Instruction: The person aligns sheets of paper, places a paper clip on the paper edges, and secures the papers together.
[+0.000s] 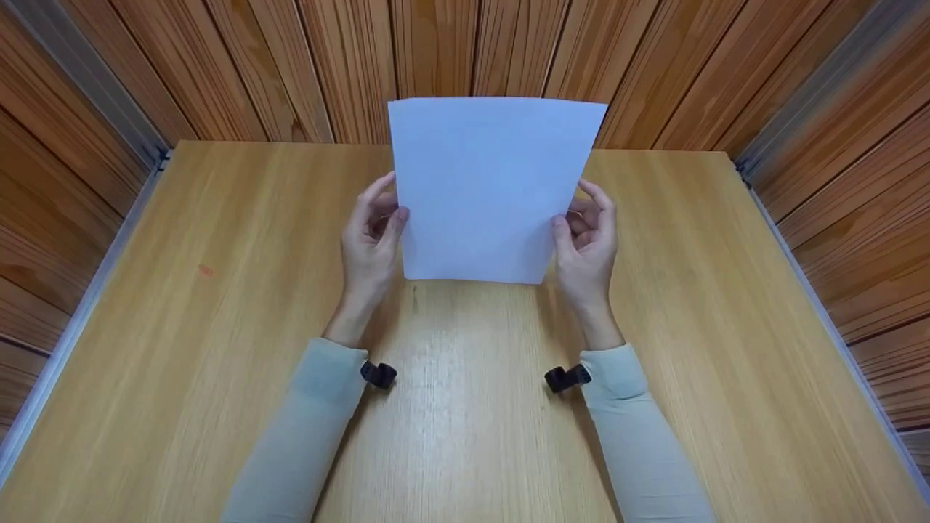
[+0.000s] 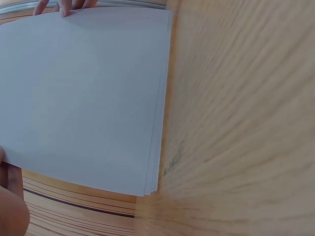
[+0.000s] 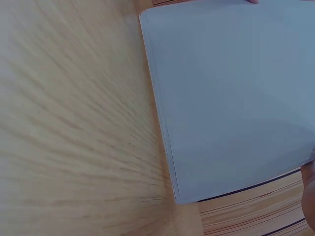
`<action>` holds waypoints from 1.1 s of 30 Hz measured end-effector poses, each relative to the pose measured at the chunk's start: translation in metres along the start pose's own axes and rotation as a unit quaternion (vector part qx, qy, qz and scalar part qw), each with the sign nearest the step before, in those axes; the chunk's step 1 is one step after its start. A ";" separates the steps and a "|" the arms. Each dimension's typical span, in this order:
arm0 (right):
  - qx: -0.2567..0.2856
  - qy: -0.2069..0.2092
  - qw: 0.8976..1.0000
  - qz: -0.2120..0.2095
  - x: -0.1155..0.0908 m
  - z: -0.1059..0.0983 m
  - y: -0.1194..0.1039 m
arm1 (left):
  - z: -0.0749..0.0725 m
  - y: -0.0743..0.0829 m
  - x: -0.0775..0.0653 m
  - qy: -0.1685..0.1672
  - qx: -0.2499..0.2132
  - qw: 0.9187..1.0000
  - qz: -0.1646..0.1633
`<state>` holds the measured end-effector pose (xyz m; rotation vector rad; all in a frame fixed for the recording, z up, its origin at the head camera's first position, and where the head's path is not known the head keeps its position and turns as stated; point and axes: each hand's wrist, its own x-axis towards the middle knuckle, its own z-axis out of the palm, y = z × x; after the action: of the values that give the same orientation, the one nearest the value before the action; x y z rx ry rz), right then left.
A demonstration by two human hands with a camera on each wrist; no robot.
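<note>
Item, left hand (image 1: 368, 250): thumb on the facing side of the paper, fingers bent behind its left edge, pinching it; fingertips partly hidden behind the sheet

Item, right hand (image 1: 590, 250): a matching pinch on the right edge, thumb in front, fingers curled behind, their tips likewise partly hidden

Item, paper stack (image 1: 494, 189): white, with no marks visible on the facing side; held between the two hands over the far half of the table, far edge raised, near edge lower; contact of the near edge with the table cannot be told. Both wrist views show several sheet edges slightly out of line along the near edge; count uncertain

Handling, judged: light; flexible, the far edge already bowing a little; smooth, so sheets probably slide over one another; easily creased or dented by a hard pinch. Best hold: both side edges, opposite each other, thumbs flat and pressure even through all sheets; corners a poorer choice, likely to bend

Item, sleeves, pale: left sleeve (image 1: 294, 428), right sleeve (image 1: 643, 428), each with a black wrist camera at the cuff, left (image 1: 379, 375) and right (image 1: 567, 378)

Item, table (image 1: 218, 363): light wood grain, small reddish mark (image 1: 205, 270) on the left

Item, far wall (image 1: 436, 65): wooden planks, beyond the table's far edge
</note>
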<state>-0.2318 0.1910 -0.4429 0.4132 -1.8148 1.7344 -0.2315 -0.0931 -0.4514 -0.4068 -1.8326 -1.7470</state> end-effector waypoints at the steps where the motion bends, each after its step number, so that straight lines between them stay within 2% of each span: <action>1: -0.001 0.000 1.000 0.000 0.000 0.000 0.000 | 0.000 0.000 0.000 -0.001 0.001 1.000 0.000; 12: 0.009 0.000 1.000 -0.002 0.000 -0.001 0.001 | 0.001 0.001 -0.001 -0.002 0.000 1.000 -0.020; 16: 0.014 0.003 1.000 -0.001 0.000 -0.001 -0.001 | 0.001 0.000 -0.001 -0.004 -0.005 1.000 -0.012; 22: 0.024 0.004 1.000 0.000 0.000 -0.002 0.001 | 0.001 -0.001 -0.001 -0.006 0.013 1.000 0.001; 33: 0.015 -0.006 1.000 0.008 -0.002 -0.003 0.006 | 0.000 -0.002 -0.003 -0.008 0.038 0.999 -0.007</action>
<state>-0.2331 0.1944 -0.4494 0.4215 -1.8079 1.7753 -0.2308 -0.0925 -0.4547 -0.3798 -1.9094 -1.6820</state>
